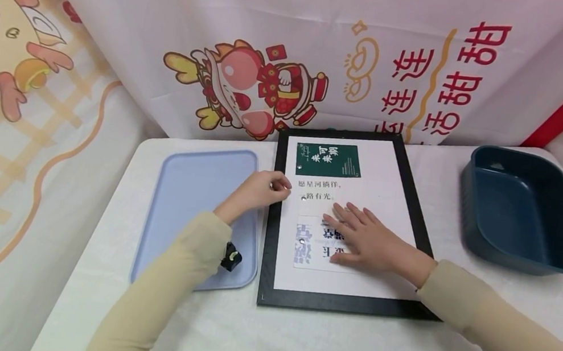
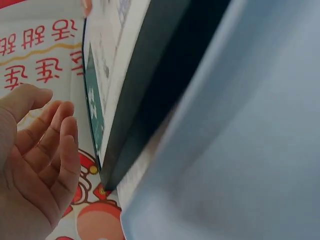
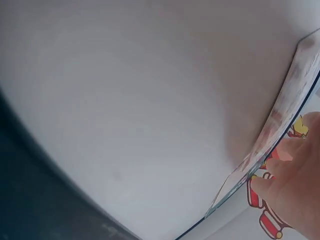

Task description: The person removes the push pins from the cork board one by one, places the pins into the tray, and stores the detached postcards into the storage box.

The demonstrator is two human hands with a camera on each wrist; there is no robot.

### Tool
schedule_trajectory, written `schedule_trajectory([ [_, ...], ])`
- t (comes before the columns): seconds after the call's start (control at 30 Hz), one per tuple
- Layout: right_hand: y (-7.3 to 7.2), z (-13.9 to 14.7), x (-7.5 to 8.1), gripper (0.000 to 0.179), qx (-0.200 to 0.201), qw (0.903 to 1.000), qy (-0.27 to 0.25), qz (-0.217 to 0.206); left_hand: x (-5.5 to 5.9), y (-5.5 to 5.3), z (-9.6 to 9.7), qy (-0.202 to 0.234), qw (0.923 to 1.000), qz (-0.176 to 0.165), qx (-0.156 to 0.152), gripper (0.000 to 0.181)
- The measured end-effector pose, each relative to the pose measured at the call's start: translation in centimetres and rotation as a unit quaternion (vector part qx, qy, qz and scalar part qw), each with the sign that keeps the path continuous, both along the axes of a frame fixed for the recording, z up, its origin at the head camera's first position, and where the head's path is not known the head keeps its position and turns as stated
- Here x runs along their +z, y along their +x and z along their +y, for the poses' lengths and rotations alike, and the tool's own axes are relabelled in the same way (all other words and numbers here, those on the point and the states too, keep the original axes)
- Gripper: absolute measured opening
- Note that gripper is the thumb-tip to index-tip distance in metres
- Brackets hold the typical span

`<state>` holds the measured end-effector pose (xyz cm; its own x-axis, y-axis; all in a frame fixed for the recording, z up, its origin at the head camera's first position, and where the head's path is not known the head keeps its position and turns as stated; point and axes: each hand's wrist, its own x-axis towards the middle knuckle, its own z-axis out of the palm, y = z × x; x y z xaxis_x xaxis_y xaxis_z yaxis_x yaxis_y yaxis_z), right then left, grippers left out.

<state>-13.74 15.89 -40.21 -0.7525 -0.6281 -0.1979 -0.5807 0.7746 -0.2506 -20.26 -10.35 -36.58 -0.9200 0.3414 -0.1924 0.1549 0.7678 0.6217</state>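
A white board in a black frame [image 1: 271, 243] lies on the table with three cards in a column. At the top is a dark green card [image 1: 334, 167] with white characters. Below it come a white card [image 1: 315, 204] with black text and a card with blue characters [image 1: 304, 252]. A small shiny round spot shows near each card's left edge. My right hand [image 1: 372, 239] rests with spread fingers over the lower two cards. Beside the frame's left edge is my left hand [image 1: 261, 189]. Its fingers [image 2: 52, 142] bend loosely with nothing between them.
A light blue tray [image 1: 197, 189] lies left of the frame, with a small black object [image 1: 231, 257] on it beside my left sleeve. On the right stands a dark teal basin [image 1: 520, 212]. A printed cloth [image 1: 337, 32] hangs behind the white-covered table.
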Motion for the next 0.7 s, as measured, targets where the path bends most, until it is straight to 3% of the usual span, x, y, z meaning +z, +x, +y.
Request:
schedule_trajectory([
  [0.2, 0.2, -0.1, -0.2, 0.078, 0.026, 0.9995, 0.015, 0.005, -0.2, 1.0, 0.9, 0.007, 0.9976, -0.042, -0.054, 0.018],
  [0.47, 0.5, 0.1, -0.2, 0.072, 0.05, 0.9985, 0.02, 0.001, -1.0, 2.2, 1.1, 0.013, 0.9867, -0.108, -0.121, 0.014],
  [0.7, 0.6, 0.3, -0.2, 0.069, 0.051, 0.9983, 0.028, -0.009, -1.3, 2.6, 1.4, 0.005, 0.9803, -0.123, -0.155, 0.013],
])
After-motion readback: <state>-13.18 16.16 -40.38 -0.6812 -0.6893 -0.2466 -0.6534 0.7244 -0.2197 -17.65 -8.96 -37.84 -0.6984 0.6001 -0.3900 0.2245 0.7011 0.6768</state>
